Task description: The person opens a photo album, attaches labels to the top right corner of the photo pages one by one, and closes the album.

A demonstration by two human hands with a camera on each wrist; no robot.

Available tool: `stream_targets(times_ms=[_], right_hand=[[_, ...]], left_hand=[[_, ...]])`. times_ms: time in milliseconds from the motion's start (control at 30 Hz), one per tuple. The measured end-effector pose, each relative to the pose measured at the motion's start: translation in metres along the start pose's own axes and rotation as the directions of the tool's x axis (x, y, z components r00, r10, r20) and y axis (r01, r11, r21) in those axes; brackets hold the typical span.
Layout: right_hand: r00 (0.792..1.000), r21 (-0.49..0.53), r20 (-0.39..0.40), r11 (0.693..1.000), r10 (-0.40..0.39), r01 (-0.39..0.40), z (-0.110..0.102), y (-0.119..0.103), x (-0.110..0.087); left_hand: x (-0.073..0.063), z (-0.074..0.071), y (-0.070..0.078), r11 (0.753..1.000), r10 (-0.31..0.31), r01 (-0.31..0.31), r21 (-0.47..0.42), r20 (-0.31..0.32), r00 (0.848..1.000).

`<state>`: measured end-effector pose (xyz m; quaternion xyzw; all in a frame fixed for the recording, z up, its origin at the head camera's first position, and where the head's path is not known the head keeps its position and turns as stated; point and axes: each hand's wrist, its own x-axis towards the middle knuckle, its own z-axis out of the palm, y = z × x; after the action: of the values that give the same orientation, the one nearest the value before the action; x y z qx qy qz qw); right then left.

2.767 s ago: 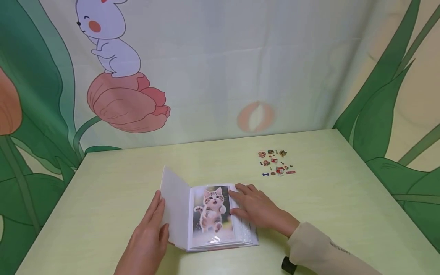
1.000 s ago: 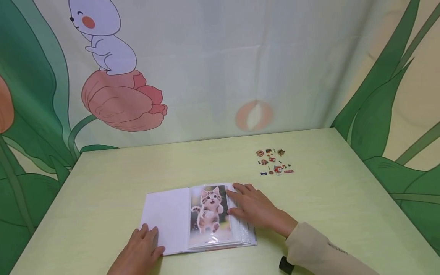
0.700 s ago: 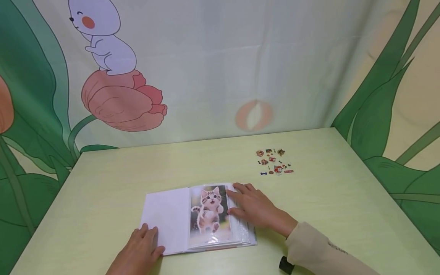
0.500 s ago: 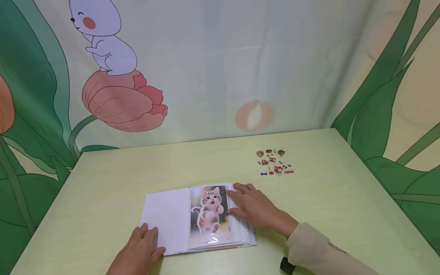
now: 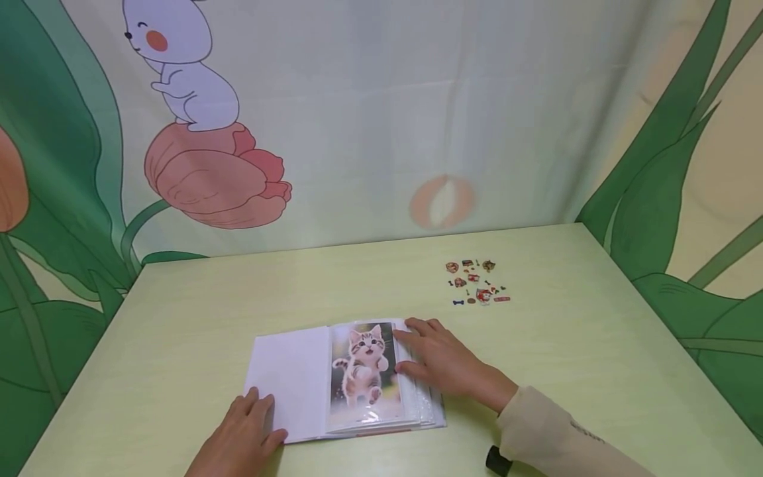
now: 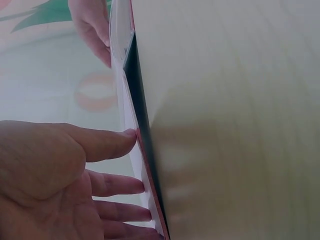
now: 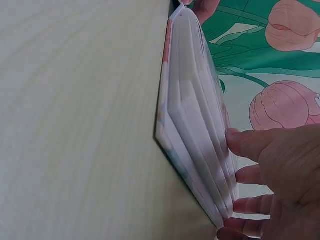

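A small photo album (image 5: 292,377) lies open on the table, its white inside cover flat on the left. On the right-hand page a clear sleeve holds a kitten photo (image 5: 365,371). My left hand (image 5: 235,434) rests its fingertips on the lower left corner of the cover. In the left wrist view the thumb (image 6: 112,144) touches the cover's edge. My right hand (image 5: 441,358) rests on the right edge of the page stack, fingers spread. From the right wrist view, the thick pages (image 7: 195,100) fan slightly above the back cover, with the fingertips along their edge.
Several small cartoon stickers (image 5: 477,281) lie on the pale table (image 5: 197,311) behind and right of the album. A black strap (image 5: 498,460) shows under the right sleeve (image 5: 566,430). A printed curtain (image 5: 357,132) hangs behind the table.
The front cover, earlier held half upright by my left hand, now lies flat, and that hand has come down to its lower corner. My right hand stays on the pages.
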<state>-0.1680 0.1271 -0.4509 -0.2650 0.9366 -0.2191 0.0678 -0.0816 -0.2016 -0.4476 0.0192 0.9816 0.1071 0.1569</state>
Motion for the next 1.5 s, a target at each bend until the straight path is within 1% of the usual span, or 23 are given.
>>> stream_targets(times_ms=[167,300,367,467,533,600,633,667,733,833,867,933,1033,1267,1500], right_hand=[[1.000,-0.007,-0.014,1.000,-0.021,0.021,0.001,0.001,0.001],[1.000,0.008,-0.022,1.000,-0.022,0.022,0.001,0.001,0.000],[1.000,0.021,-0.027,1.000,-0.004,0.004,-0.001,0.001,-0.001],[0.998,0.024,-0.049,0.999,0.027,-0.025,-0.003,0.002,-0.001],[0.997,0.026,-0.066,0.999,0.040,-0.039,-0.006,0.005,-0.001],[0.996,0.022,-0.080,0.999,0.046,-0.044,-0.009,0.009,0.000],[0.995,0.026,-0.086,0.999,0.048,-0.046,-0.011,0.011,0.000],[0.995,0.026,-0.091,0.999,0.048,-0.046,-0.013,0.013,0.000],[0.993,0.021,-0.106,0.999,0.046,-0.044,-0.017,0.018,0.000],[0.990,0.012,-0.133,0.999,0.034,-0.033,-0.023,0.026,0.000],[0.989,0.007,-0.145,1.000,0.029,-0.028,-0.025,0.029,0.000],[0.986,0.004,-0.165,1.000,0.021,-0.020,-0.029,0.035,0.001],[0.982,0.002,-0.188,1.000,0.016,-0.016,-0.035,0.043,0.002],[0.979,0.001,-0.203,1.000,0.028,-0.028,-0.049,0.061,0.006],[0.973,0.014,-0.216,0.997,0.077,-0.075,-0.061,0.079,0.008]], left_hand=[[0.000,0.000,0.000,1.000,-0.001,0.001,0.020,0.011,1.000],[0.000,-0.004,0.000,0.999,0.011,-0.011,0.046,0.000,1.000],[0.001,-0.006,0.003,0.999,0.019,-0.018,0.044,-0.028,0.999],[0.000,-0.011,0.010,0.999,0.040,-0.038,0.016,-0.104,0.994],[-0.002,-0.014,0.015,0.997,0.073,-0.077,-0.012,-0.173,0.982],[-0.003,-0.017,0.019,0.991,0.118,-0.128,-0.030,-0.240,0.964],[-0.004,-0.019,0.022,0.987,0.142,-0.157,-0.034,-0.276,0.951],[-0.004,-0.020,0.024,0.981,0.173,-0.193,-0.035,-0.313,0.934],[-0.003,-0.022,0.029,0.969,0.220,-0.246,-0.026,-0.368,0.904],[-0.002,-0.024,0.037,0.952,0.278,-0.308,-0.002,-0.423,0.862],[-0.001,-0.026,0.041,0.948,0.289,-0.319,0.002,-0.428,0.856],[0.001,-0.029,0.048,0.941,0.307,-0.338,0.005,-0.434,0.847],[0.004,-0.034,0.060,0.931,0.329,-0.364,0.002,-0.435,0.838],[0.013,-0.043,0.086,0.906,0.386,-0.422,0.011,-0.429,0.817],[0.025,-0.049,0.114,0.883,0.425,-0.470,-0.003,-0.421,0.801]])
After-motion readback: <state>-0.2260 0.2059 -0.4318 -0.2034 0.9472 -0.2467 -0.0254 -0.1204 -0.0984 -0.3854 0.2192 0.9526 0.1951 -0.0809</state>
